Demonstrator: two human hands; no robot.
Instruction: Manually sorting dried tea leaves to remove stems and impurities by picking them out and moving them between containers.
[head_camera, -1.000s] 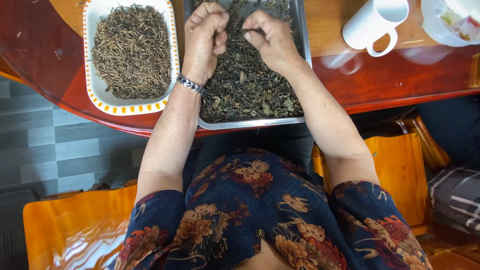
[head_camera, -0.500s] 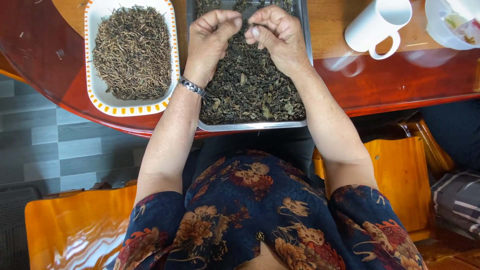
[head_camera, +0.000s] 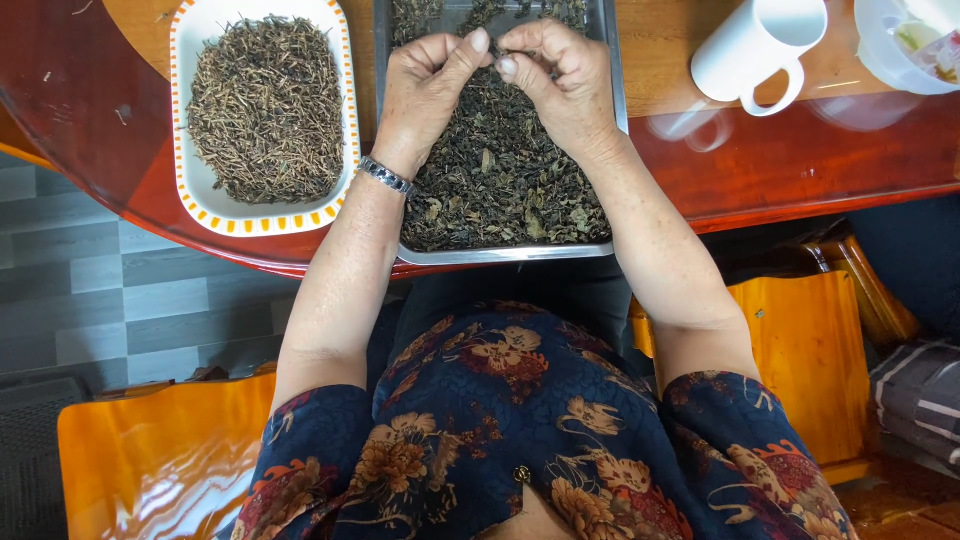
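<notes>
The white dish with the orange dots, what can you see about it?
The white dish is a rounded rectangle, glazed-looking, with small orange squares dotted round its rim. It lies flat on the glossy reddish table, just left of the metal tray, very close beside it. Thin, dry brown stalks fill it almost to the rim. Neither hand touches it.

My table (head_camera: 820, 160): glossy reddish wood with a paler inner top. Under my hands rests a metal tray (head_camera: 505, 254) of dark dried leaves. Left of my left hand lies a white dish (head_camera: 262, 218), orange-trimmed, holding brown stems. Right of my right hand: a tipped white mug (head_camera: 752, 50), then a clear plastic container (head_camera: 900, 45).
</notes>
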